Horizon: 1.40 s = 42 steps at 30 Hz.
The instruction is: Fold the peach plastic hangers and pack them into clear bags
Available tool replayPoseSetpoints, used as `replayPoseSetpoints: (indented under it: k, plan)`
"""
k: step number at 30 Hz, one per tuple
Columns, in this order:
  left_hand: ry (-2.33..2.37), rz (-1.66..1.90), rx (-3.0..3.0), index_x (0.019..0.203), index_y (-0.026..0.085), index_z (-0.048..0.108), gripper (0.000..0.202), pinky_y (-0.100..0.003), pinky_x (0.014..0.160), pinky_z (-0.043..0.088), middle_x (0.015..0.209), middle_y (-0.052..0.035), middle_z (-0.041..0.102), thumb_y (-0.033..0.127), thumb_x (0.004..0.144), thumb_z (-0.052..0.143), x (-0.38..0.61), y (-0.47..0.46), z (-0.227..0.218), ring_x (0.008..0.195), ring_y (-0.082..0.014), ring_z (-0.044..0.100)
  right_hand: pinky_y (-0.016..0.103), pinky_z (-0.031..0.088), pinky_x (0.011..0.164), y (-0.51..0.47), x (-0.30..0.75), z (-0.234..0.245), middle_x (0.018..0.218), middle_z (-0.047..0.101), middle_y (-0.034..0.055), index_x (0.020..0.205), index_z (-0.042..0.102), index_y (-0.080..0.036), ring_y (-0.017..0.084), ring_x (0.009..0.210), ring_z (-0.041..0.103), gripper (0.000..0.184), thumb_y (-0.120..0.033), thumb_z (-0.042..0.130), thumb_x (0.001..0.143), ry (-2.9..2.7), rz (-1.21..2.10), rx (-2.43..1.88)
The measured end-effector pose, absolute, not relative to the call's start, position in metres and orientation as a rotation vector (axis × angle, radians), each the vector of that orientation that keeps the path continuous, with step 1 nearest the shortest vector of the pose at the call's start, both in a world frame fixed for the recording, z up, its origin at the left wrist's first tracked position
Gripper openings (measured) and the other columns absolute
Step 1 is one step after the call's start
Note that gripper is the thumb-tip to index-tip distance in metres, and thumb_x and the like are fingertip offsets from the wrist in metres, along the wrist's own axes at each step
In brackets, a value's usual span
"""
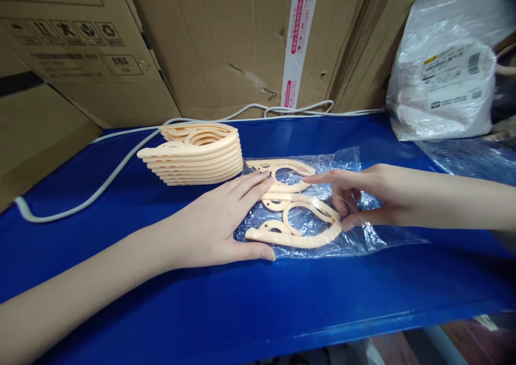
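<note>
Two cream plastic folding hangers lie flat with a clear plastic bag (377,235), the upper hanger (296,164) behind the nearer hanger (294,240). They appear to be inside the bag. My left hand (220,222) rests palm down over their left ends, fingers stretched out and thumb apart. From the right comes my right hand (355,193), its index fingertip on the upper hanger's right end and its thumb by the nearer hanger's tip. Its other fingers are curled. Beyond my left hand stands a neat stack of several matching hangers (201,158).
Blue sheeting (242,306) covers the table, whose front edge runs along the bottom. A white cable (113,179) loops behind the stack. Cardboard boxes (226,42) wall off the back and left. A white plastic package (443,91) with a label sits at the back right.
</note>
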State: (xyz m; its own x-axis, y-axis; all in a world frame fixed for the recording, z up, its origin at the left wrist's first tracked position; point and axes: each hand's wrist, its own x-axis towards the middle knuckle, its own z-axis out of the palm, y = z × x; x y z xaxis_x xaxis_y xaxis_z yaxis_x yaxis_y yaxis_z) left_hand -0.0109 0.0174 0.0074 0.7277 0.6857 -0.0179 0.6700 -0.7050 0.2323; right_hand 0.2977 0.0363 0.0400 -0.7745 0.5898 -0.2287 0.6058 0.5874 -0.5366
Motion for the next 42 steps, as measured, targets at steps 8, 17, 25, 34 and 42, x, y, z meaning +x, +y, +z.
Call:
replayPoseSetpoints:
  k: [8, 17, 25, 34, 42]
  plan:
    - [1.089, 0.082, 2.695, 0.156, 0.015, 0.02, 0.102, -0.047, 0.119, 0.028, 0.162, -0.012, 0.022, 0.08, 0.082, 0.045, -0.012, 0.018, 0.006, 0.148, -0.0304, 0.024, 0.022, 0.042, 0.058, 0.043, 0.299, 0.041, 0.087, 0.064, -0.0015, 0.155, 0.025, -0.029, 0.012, 0.065, 0.058, 0.065, -0.036, 0.057, 0.098, 2.806, -0.773, 1.092]
    - [1.055, 0.115, 2.703, 0.155, 0.012, 0.022, 0.1, -0.046, 0.12, 0.027, 0.161, -0.015, 0.024, 0.077, 0.084, 0.047, -0.012, 0.018, 0.006, 0.147, -0.0326, 0.025, 0.025, 0.04, 0.057, 0.04, 0.294, 0.042, 0.083, 0.06, -0.0013, 0.156, 0.024, -0.029, 0.013, 0.064, 0.055, 0.068, -0.042, 0.055, 0.097, 2.782, -0.766, 1.127]
    - [1.057, 0.106, 2.704, 0.155, 0.01, 0.024, 0.101, -0.046, 0.12, 0.027, 0.161, -0.0161, 0.024, 0.078, 0.083, 0.048, -0.013, 0.017, 0.009, 0.147, -0.0327, 0.025, 0.027, 0.042, 0.058, 0.04, 0.294, 0.042, 0.086, 0.065, 0.0025, 0.157, 0.021, -0.025, 0.017, 0.065, 0.059, 0.073, -0.044, 0.054, 0.095, 2.807, -0.728, 1.154]
    - [0.897, 0.324, 2.948, 0.152, 0.008, 0.028, 0.1, -0.046, 0.117, 0.031, 0.157, -0.0219, 0.031, 0.078, 0.083, 0.045, -0.01, 0.015, 0.009, 0.143, -0.0351, 0.034, 0.031, 0.041, 0.058, 0.043, 0.294, 0.044, 0.076, 0.066, 0.0034, 0.152, 0.035, -0.025, 0.022, 0.065, 0.062, 0.053, -0.045, 0.031, 0.102, 2.879, -0.394, 1.406]
    - [1.262, 1.015, 3.314, 0.145, 0.01, 0.039, 0.067, -0.045, 0.12, 0.02, 0.15, -0.0182, 0.043, 0.055, 0.096, 0.044, -0.025, 0.014, 0.047, 0.142, -0.03, 0.036, 0.033, 0.051, 0.062, 0.039, 0.29, 0.043, 0.088, 0.072, 0.0042, 0.158, -0.001, -0.022, 0.018, 0.064, 0.064, 0.073, -0.043, 0.04, 0.102, 2.922, -0.765, 1.615]
